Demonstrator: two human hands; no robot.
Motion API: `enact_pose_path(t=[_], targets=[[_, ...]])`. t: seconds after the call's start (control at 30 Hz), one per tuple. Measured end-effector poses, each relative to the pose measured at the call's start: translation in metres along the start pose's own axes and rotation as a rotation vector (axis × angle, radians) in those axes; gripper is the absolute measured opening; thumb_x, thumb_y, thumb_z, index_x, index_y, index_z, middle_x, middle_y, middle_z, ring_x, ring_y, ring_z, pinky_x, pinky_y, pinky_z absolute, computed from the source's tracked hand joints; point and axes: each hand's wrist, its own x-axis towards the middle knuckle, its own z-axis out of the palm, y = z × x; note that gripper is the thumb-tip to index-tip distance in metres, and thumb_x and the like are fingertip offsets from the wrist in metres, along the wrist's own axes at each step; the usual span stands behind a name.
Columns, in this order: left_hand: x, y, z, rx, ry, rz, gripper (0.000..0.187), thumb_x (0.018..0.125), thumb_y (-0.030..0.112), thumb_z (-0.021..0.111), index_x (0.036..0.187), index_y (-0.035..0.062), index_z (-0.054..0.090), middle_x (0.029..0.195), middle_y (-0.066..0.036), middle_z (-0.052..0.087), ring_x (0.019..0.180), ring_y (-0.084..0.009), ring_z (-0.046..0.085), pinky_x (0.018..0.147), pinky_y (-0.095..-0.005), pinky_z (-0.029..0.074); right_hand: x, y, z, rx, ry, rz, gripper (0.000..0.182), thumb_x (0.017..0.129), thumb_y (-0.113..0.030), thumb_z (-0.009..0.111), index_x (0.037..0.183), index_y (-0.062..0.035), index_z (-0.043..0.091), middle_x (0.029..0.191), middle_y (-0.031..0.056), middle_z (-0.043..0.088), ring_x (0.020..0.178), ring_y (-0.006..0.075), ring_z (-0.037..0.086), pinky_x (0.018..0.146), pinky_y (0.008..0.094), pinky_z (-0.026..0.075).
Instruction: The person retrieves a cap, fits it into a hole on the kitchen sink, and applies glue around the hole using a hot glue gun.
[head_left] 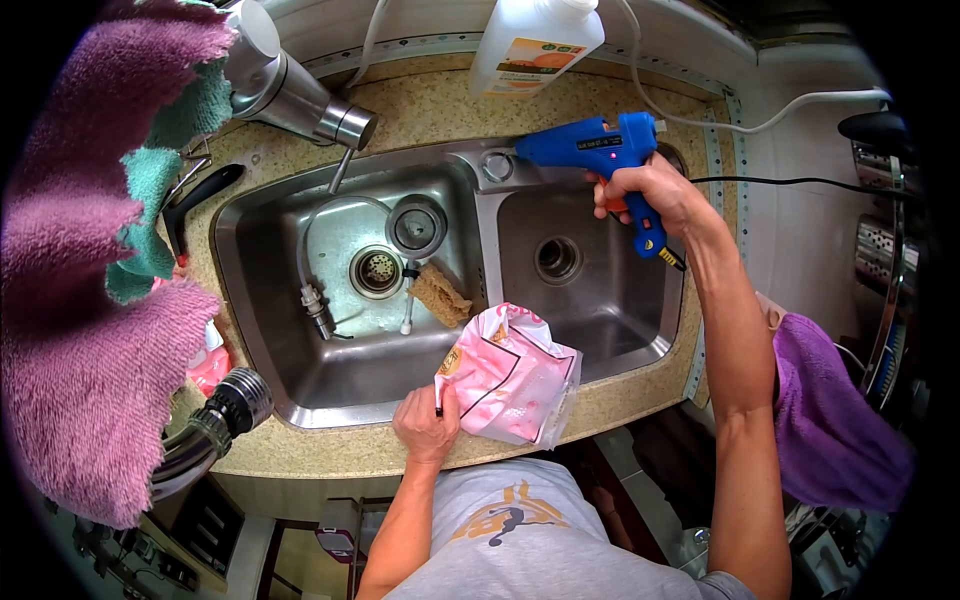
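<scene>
My right hand (650, 195) is wrapped round the handle of a blue glue gun (590, 145), held over the back of the right basin with its tip pointing left, near the round fitting on the sink ledge. Closed on the left edge of a pink and white plastic bag (510, 375) is my left hand (428, 425), at the front rim of the sink. The bag lies across the front edge between the two basins. Its contents cannot be made out.
A double steel sink (345, 412) holds a hose, a strainer cup (416, 226) and a brown sponge (440, 295). Behind stands a white bottle (538, 45). Pink and teal towels (100, 330) hang left, near a faucet (240, 395); a purple towel (830, 415) hangs right.
</scene>
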Motion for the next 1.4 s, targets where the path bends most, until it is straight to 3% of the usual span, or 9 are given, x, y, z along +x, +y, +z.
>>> enact_pose_path(t=[1.0, 1.33, 1.4], targets=[[0.0, 0.0, 0.001, -0.003, 0.012, -0.006, 0.018, 0.088, 0.014, 0.073, 0.076, 0.0072, 0.061, 0.064, -0.011, 0.058, 0.057, -0.0322, 0.059, 0.054, -0.0444, 0.045, -0.008, 0.006, 0.005, 0.04, 0.009, -0.032, 0.046, 0.067, -0.012, 0.065, 0.109, 0.006, 0.062, 0.081, 0.0117, 0.07, 0.073, 0.0185, 0.069, 0.059, 0.0281, 0.049], [0.001, 0.0, 0.0, 0.001, 0.012, 0.004, 0.019, 0.088, 0.014, 0.074, 0.076, 0.0072, 0.061, 0.064, -0.011, 0.058, 0.058, -0.0322, 0.06, 0.054, -0.0441, 0.046, 0.001, 0.005, -0.004, 0.024, -0.018, -0.001, 0.041, 0.072, -0.013, 0.068, 0.109, 0.0026, 0.062, 0.083, 0.0104, 0.071, 0.075, 0.0183, 0.072, 0.057, 0.0274, 0.05], [0.001, 0.001, 0.0, -0.002, 0.014, 0.001, 0.019, 0.088, 0.014, 0.073, 0.076, 0.0072, 0.061, 0.064, -0.011, 0.058, 0.058, -0.0322, 0.06, 0.054, -0.044, 0.046, -0.001, 0.003, -0.003, 0.008, 0.013, -0.008, 0.04, 0.071, -0.012, 0.066, 0.107, 0.0061, 0.063, 0.08, 0.0121, 0.07, 0.073, 0.02, 0.072, 0.057, 0.0282, 0.05]])
